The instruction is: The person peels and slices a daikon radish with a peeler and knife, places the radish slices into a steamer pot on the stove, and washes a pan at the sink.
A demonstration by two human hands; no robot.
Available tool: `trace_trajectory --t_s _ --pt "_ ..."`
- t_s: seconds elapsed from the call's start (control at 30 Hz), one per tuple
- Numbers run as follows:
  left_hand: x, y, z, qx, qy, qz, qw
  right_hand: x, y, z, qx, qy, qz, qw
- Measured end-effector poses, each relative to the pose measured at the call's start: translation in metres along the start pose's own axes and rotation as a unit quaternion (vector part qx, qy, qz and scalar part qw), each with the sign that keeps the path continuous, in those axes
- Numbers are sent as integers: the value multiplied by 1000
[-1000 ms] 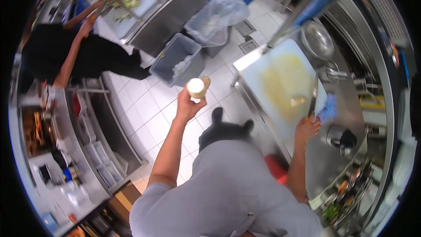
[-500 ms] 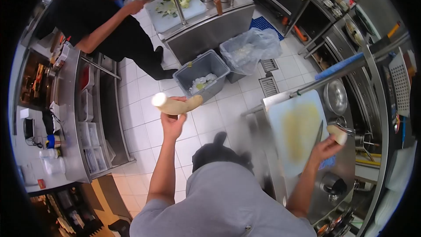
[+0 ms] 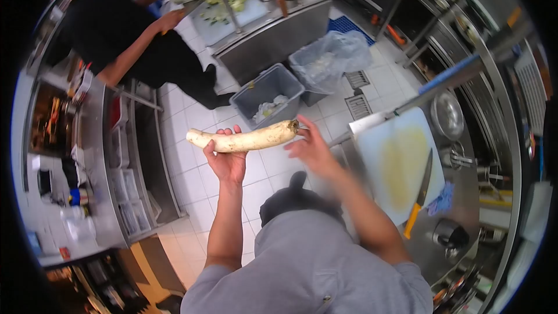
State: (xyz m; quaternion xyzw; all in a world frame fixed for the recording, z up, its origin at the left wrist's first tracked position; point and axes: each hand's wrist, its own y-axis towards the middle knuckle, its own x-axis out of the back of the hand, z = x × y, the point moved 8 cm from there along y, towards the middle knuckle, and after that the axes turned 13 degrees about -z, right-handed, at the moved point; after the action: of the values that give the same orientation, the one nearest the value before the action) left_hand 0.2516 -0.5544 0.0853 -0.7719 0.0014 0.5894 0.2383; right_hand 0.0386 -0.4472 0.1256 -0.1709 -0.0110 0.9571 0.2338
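Our left hand (image 3: 228,164) is grasping a root (image 3: 264,138) over open floor (image 3: 260,183), right hand (image 3: 315,152) (unclenched) hovering by its right end.

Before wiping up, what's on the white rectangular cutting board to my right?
An orange-handled steel knife, handle past the edge, and a yellowish stain; the board beneath the blade is hidden.

The root (image 3: 261,138) has mostly smooth, matt skin, rough at its dark end. Towards three o'clock, the board (image 3: 401,163) looks like smooth plastic, the bowl (image 3: 447,116) glossy metal; near four, the knife (image 3: 419,195) has a metal blade, the desk (image 3: 427,234) a dull metal top. At twelve, a smooth plastic bin (image 3: 261,86); at one, a crinkled plastic bag (image 3: 334,58).
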Motion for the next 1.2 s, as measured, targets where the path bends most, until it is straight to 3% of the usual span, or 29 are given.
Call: trace_trajectory --t_s 0.07,0.17,0.23,0.37,0.4,0.43,0.47,0.5,0.53,0.6,0.63,0.7,0.83,0.9,1.03,1.2 --pt "-4 -5 46 50 20 5 999 5 -6 18 11 66 7 998" --pt "-18 -20 112 125 108 38 986 61 -20 46 75 23 -74 994" --pt "4 -16 139 160 300 35 940 99 -45 70 115 -22 -103 988" --pt "20 -28 213 180 380 -8 907 205 -107 76 114 -72 -202 970" --pt "13 -38 233 181 385 -16 905 249 -131 75 125 -266 -291 910" --pt "15 -43 252 192 387 -14 902 293 -159 72 124 -448 -363 807" --pt "19 -44 268 176 436 2 883 331 -193 62 79 -613 -436 655" --pt "22 -48 283 158 482 17 862 357 -225 57 30 -743 -480 466" --pt "19 -55 296 137 508 25 850 376 -240 51 27 -745 -480 462" --pt "40 -54 320 139 534 35 833 418 -272 11 -164 -739 -428 494" --pt "48 -56 329 135 561 51 815 431 -281 -2 -172 -737 -428 494" --pt "60 -56 337 147 569 38 808 451 -277 -19 -84 -614 -465 632" --pt "71 -46 338 158 568 0 808 418 -280 13 -116 -616 -479 615" --pt "69 -45 339 144 572 7 807 382 -280 19 -65 -568 -417 707" --pt "65 -47 340 132 572 -6 810 313 -281 22 -41 -606 -380 698" --pt "61 -55 338 120 571 -9 812 290 -278 13 -84 -625 -341 697"
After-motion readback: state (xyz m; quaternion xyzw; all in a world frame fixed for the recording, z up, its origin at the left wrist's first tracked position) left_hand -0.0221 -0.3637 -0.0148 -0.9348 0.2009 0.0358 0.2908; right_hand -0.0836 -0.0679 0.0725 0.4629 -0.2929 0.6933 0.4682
